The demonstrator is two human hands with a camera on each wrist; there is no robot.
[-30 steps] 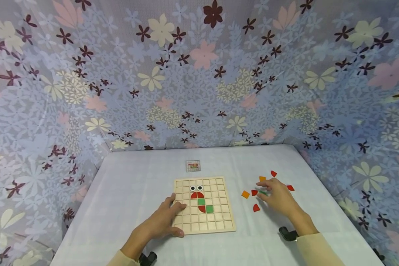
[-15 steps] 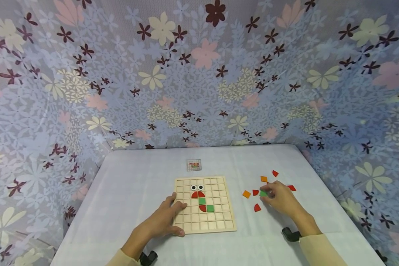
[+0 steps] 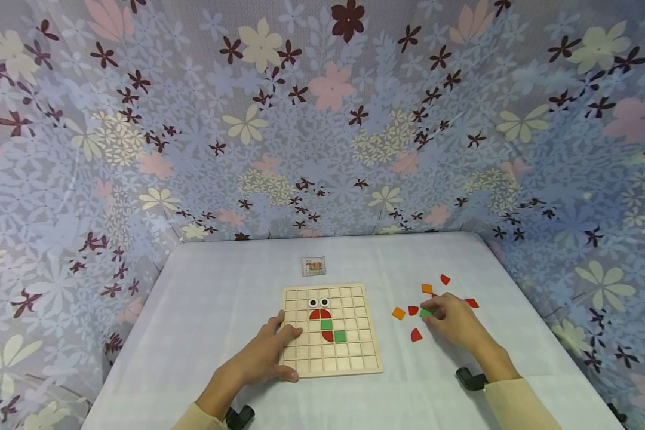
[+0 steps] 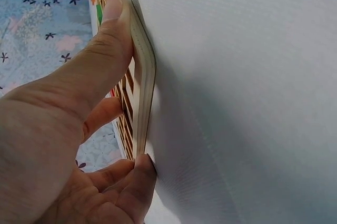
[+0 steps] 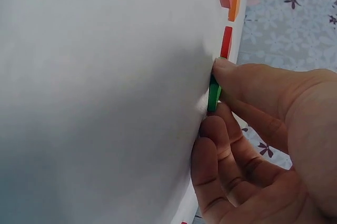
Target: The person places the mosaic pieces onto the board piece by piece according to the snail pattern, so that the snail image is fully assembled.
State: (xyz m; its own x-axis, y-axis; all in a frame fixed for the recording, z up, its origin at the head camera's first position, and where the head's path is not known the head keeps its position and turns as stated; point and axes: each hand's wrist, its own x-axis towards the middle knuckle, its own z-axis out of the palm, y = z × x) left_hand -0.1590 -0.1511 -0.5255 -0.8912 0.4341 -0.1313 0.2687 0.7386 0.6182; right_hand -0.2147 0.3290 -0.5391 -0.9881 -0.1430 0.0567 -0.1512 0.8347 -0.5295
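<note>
A wooden grid board (image 3: 350, 358) lies flat on the table. It bears two eye tiles (image 3: 319, 303), green squares (image 3: 340, 337) and red quarter-circle tiles (image 3: 328, 337). My left hand (image 3: 263, 356) holds the board by its near left corner; the left wrist view shows the thumb (image 4: 113, 29) on one edge and curled fingertips (image 4: 145, 169) at another. To the right of the board, my right hand (image 3: 454, 319) pinches a green square tile (image 5: 213, 95) between thumb and fingers, low at the tabletop. Part of that tile is hidden by the fingers.
Around my right hand lie orange squares (image 3: 399, 313) and red quarter-circle tiles (image 3: 416, 335), with another red piece (image 3: 472, 303) beyond the hand. A small picture card (image 3: 314, 266) lies behind the board. A floral curtain (image 3: 322, 149) hangs past the table's far edge.
My right hand's fingers have closed on the green tile, which has turned from edge-on to face up in the head view. My left hand stays at the board's corner.
</note>
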